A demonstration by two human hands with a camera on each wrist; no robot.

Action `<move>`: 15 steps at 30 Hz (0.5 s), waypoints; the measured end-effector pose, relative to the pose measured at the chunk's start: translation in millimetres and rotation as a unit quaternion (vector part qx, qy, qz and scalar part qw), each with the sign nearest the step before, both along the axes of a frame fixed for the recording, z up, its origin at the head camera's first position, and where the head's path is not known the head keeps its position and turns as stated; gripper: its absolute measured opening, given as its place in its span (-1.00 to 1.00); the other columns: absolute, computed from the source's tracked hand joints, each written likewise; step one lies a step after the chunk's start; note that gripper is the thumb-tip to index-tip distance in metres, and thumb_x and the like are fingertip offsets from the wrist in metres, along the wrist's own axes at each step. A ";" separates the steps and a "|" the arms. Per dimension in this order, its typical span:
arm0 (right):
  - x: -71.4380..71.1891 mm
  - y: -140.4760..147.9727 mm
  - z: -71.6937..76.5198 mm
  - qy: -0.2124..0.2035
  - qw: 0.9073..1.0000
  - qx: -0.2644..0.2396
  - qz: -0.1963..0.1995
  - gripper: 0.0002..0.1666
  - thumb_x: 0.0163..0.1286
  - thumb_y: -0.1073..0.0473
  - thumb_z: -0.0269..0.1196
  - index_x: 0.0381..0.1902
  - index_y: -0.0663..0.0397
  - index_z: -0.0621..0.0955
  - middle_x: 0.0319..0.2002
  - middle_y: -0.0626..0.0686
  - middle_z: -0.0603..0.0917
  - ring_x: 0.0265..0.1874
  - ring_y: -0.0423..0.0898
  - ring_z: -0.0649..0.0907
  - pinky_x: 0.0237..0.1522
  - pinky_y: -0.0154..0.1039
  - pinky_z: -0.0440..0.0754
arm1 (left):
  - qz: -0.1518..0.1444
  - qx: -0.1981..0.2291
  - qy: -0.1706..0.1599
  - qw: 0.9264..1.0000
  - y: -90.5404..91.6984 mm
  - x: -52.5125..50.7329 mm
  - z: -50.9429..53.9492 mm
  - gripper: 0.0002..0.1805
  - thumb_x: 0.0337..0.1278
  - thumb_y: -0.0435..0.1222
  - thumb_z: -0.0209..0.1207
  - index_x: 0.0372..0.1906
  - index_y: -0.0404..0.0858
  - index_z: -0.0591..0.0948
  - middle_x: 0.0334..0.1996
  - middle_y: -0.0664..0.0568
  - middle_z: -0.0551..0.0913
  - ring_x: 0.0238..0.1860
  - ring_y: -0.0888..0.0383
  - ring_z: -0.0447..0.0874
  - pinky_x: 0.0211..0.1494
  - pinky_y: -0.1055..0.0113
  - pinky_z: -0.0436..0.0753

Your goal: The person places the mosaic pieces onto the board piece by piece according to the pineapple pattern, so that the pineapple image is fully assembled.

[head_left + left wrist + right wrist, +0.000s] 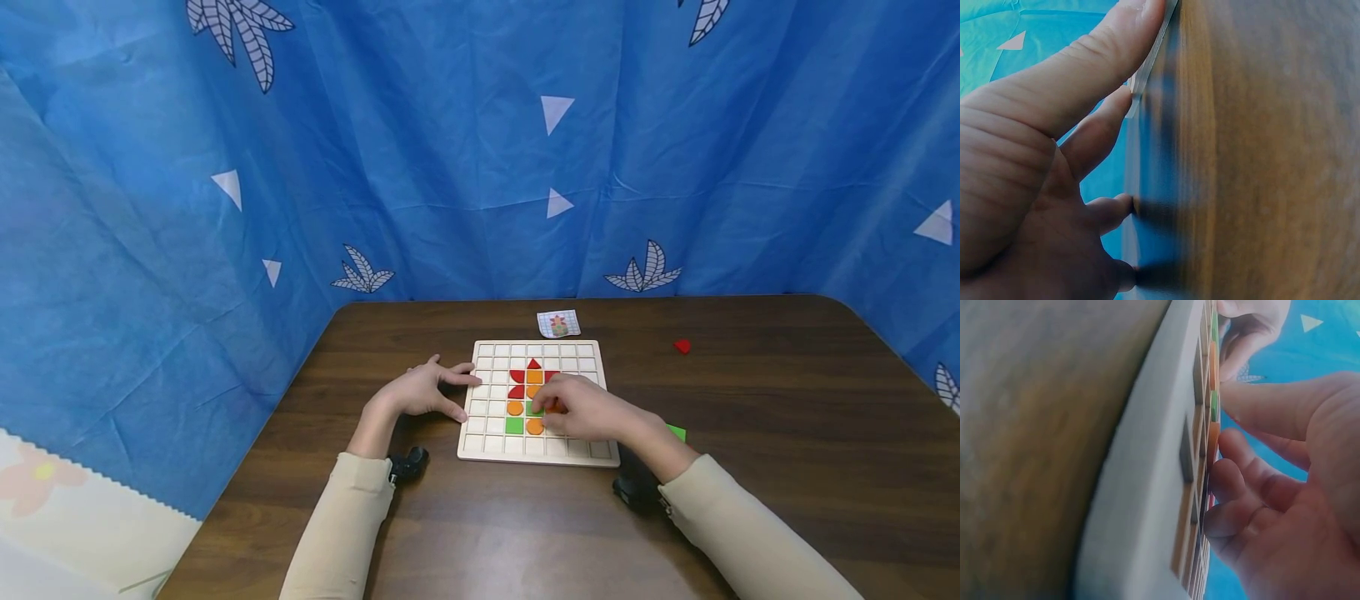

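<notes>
A pale wooden grid board [487, 350] lies on the table, bearing red, orange and green flat pieces. My left hand [420, 390] rests at its left side, thumb and index finger touching the edge, fingers spread. In the left wrist view, that thumb [1104, 56] lies along the board's edge while other fingertips touch the table. My right hand [588, 408] is over the pieces, its thumb and curled index finger pinching an orange round piece [1213, 440] at the grid's surface. Nearby are a green square [513, 426] and another orange round piece [535, 427]. The right hand hides part of the pattern.
A small printed pattern card [559, 323] lies behind the board. Off to the right is a loose red piece [682, 346], and a green piece [677, 432] shows partly behind the right forearm. A blue curtain [480, 150] hangs along the table's back and left.
</notes>
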State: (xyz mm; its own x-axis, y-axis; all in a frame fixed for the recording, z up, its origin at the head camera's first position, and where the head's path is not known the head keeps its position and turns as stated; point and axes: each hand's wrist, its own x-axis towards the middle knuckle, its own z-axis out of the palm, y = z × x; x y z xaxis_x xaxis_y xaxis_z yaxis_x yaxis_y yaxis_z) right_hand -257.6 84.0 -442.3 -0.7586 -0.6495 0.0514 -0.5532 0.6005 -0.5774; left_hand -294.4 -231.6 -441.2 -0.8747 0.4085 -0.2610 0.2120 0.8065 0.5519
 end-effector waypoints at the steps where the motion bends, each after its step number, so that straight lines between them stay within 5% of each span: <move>1: 0.0 0.1 -0.1 0.001 1.000 -0.001 -0.001 -0.83 0.34 0.23 0.41 -0.12 -0.04 0.76 -0.21 -0.13 0.66 -0.25 -0.14 0.54 -0.20 -0.29 0.56 | 0.000 0.000 0.001 1.000 -0.2 0.0 0.0 -0.28 -0.07 0.03 0.55 0.31 0.34 0.60 0.57 0.31 0.29 0.70 -0.19 -0.34 0.54 -0.51 -0.19; 15: 2.0 12.4 3.2 0.003 1.000 0.008 -0.001 -0.81 0.30 0.29 0.41 -0.14 -0.03 0.75 -0.19 -0.09 0.70 -0.26 -0.14 0.54 -0.21 -0.30 0.55 | 0.011 -0.002 -0.005 1.000 2.2 3.3 3.4 -0.28 -0.08 0.04 0.55 0.30 0.37 0.60 0.57 0.30 0.29 0.70 -0.19 -0.34 0.53 -0.53 -0.14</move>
State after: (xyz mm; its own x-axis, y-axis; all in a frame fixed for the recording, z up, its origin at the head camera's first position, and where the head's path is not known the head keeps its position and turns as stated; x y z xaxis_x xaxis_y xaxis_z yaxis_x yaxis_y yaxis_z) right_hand -255.6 96.4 -439.1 -0.7590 -0.6495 0.0457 -0.5557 0.6097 -0.5652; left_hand -291.1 -229.4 -437.8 -0.8809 0.3872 -0.2723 0.1877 0.8138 0.5501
